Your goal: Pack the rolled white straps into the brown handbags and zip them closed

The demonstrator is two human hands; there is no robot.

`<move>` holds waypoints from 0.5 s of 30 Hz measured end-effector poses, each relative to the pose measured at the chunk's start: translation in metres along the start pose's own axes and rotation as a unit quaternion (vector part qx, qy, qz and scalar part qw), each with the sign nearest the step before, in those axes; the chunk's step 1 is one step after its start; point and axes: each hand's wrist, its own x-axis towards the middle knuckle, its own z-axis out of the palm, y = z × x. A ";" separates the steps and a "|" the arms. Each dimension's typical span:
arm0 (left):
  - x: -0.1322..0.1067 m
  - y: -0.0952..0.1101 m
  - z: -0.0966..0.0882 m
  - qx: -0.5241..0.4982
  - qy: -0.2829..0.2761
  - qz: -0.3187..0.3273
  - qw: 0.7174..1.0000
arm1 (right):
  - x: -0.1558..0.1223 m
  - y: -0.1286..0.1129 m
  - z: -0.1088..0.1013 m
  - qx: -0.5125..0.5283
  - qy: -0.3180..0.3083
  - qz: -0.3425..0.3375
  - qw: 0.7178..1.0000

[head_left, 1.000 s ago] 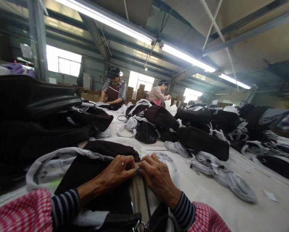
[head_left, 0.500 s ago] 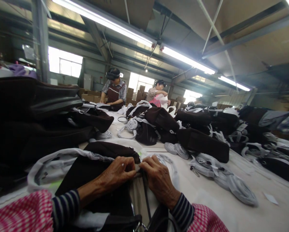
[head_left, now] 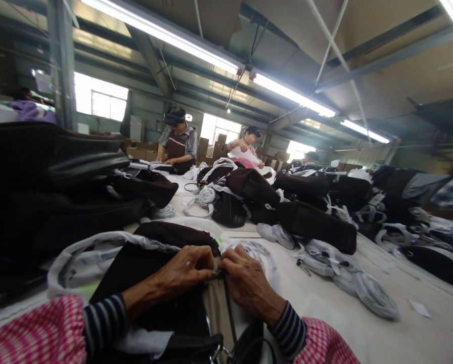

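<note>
Left hand [head_left: 186, 270] and right hand [head_left: 247, 283] stayed fingertip to fingertip, both pinched on the top edge of the brown bag [head_left: 135, 275], which lay on the table [head_left: 363, 328] just before the chest. Over the last second they hardly shifted and the pinch only drew slightly closer, so the fiddly work at that edge looked unfinished. White wrap [head_left: 78, 255] lay around the bag's left side. Beyond, the heap of bags [head_left: 313, 220] was unchanged. Farthest off, one co-worker [head_left: 177, 144] stayed bent over, while a second co-worker [head_left: 247, 146] had raised a white sheet.
</note>
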 end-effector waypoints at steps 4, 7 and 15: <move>-0.002 -0.003 -0.004 -0.076 -0.038 0.014 0.996 | -0.001 0.000 -0.006 0.042 -0.004 0.022 0.999; -0.002 -0.004 -0.002 -0.096 -0.041 0.041 0.994 | -0.001 0.001 -0.006 0.045 -0.007 0.032 0.998; -0.001 0.003 0.001 0.039 0.027 0.014 0.999 | 0.000 0.002 -0.001 0.065 0.009 0.037 0.997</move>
